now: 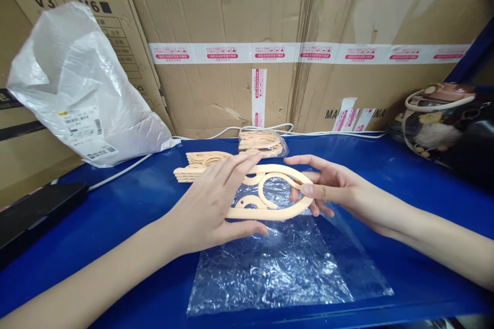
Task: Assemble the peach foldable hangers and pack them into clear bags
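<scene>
A beige plastic folding hanger (287,213), folded up, is held above the table at the middle of the view. My right hand (339,185) pinches its rounded end between thumb and fingers. Over its other end lies my left hand (216,200), fingers stretched out and thumb apart, hiding that part of the hanger. Just behind my left hand, a stack of similar beige hangers (185,172) rests on the table. Below both hands, a clear plastic bag (270,272) is spread flat.
A clear-wrapped pack of hangers (260,143) sits at the back of the blue table (127,216). A white mailing bag (77,82) leans at left, near a black device (42,216). Cardboard boxes (224,15) stand behind, a white cable (335,133) before them. A transparent bag (432,123) is at right.
</scene>
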Tool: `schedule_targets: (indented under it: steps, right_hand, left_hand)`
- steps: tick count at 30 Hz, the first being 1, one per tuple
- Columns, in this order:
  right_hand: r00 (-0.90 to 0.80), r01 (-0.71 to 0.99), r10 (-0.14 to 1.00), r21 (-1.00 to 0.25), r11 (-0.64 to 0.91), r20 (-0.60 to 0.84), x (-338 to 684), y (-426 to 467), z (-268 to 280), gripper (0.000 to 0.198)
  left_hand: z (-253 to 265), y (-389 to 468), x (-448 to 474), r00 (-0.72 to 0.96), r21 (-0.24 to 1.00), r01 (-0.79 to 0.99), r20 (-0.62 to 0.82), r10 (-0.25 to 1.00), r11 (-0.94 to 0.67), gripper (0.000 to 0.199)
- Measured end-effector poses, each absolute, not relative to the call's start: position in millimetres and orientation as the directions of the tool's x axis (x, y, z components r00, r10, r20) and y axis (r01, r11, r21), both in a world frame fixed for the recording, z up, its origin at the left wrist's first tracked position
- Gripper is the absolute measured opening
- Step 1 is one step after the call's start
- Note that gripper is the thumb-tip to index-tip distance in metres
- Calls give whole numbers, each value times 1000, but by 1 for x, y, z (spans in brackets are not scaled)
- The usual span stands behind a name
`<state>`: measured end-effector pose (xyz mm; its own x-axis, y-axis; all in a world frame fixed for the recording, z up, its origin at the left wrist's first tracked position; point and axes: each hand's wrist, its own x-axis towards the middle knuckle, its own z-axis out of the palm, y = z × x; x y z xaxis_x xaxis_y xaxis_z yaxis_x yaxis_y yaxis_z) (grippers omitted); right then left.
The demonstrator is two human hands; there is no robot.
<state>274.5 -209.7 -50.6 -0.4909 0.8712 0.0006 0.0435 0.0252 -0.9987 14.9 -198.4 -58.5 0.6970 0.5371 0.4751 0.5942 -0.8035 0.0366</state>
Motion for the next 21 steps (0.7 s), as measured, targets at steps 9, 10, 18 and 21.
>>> schedule_targets:
  steps: [9, 10, 18, 21]
  right_hand:
    - [-613, 462, 666, -492, 738, 425, 273, -221, -50, 80]
    - [-644, 483, 629, -406, 776, 436, 273, -223, -50, 80]
    - [-648, 518, 635, -368, 772, 420, 270, -226, -49, 78]
    - [-630, 550, 659, -363, 752, 411, 276, -222, -42, 75]
  left_hand:
    - [-63, -202, 22, 730, -12, 539, 507, 459, -843, 76]
    - [-64, -203, 24, 727, 7, 532, 509, 461, -847, 76]
    - [-66, -210, 32, 716, 39, 530, 515, 471, -847, 79]
    - [-68, -208, 30, 694, 114, 565, 469, 546, -817, 94]
